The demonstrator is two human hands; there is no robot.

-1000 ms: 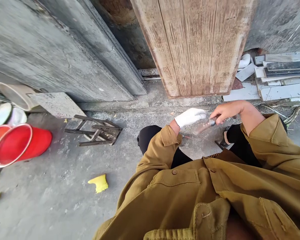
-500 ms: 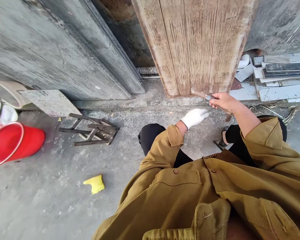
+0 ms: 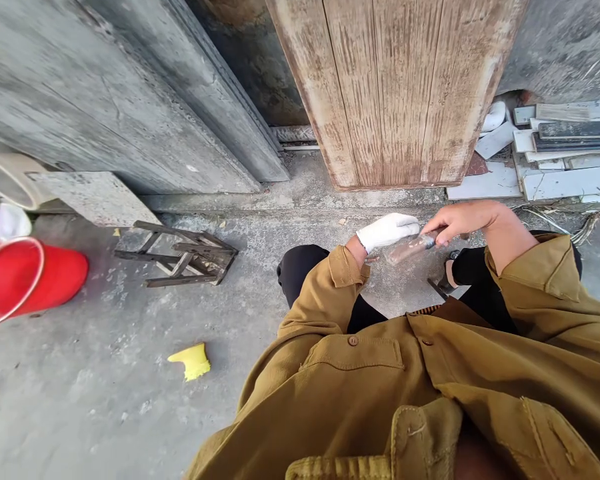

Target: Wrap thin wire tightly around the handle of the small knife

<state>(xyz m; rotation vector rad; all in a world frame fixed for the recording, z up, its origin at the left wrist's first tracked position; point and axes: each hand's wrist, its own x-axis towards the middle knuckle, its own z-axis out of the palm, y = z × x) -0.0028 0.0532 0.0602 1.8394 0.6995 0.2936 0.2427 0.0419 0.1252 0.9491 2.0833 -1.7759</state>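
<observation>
My right hand (image 3: 457, 223) is closed around a flat paintbrush (image 3: 409, 249) with brownish bristles, which points left over the floor between my knees. My left hand (image 3: 389, 231), in a white glove, lies just left of the brush with its fingers stretched out together. Its fingertips come close to the brush and to my right fingers; whether they touch cannot be made out. The underside of the glove is hidden. Beyond both hands a grooved wooden panel (image 3: 400, 93) with streaked brown colouring leans upright against the wall.
A small wooden stool (image 3: 180, 257) lies on the floor to the left, with a red bucket (image 3: 55, 280) farther left. A yellow piece (image 3: 193, 361) lies on the concrete. White and dark strips (image 3: 570, 160) are stacked at right. Grey boards (image 3: 145, 100) lean at left.
My right hand has drawn the brush from the panel's lower edge back towards me, beside the gloved left hand. The brush has turned so its broad side shows. My left hand has barely moved.
</observation>
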